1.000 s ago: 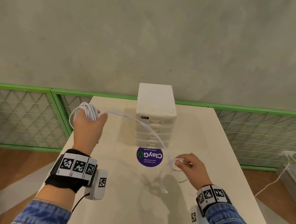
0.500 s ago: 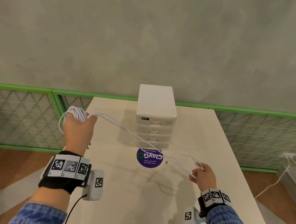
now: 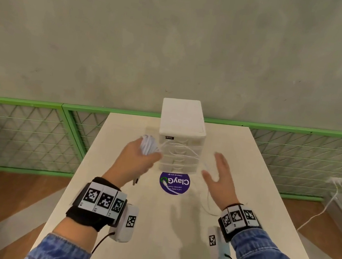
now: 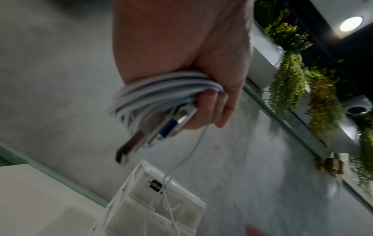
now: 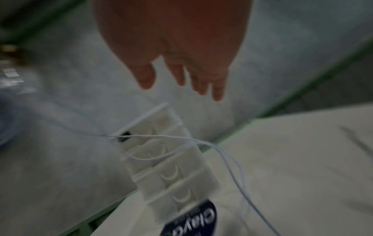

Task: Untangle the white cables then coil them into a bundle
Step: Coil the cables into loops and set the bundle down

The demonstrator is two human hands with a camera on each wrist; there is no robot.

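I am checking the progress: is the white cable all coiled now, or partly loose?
Partly loose. The left hand grips a coil, but a strand trails free toward the table.

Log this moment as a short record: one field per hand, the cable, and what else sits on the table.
left hand: grips coiled white cable, connectors sticking out of the fist
right hand: open, fingers spread, holding nothing
loose cable: trails from the coil across the front of the drawer unit, down toward the table
drawer unit: white, upright on table
sticker: purple, round, in front of the drawers
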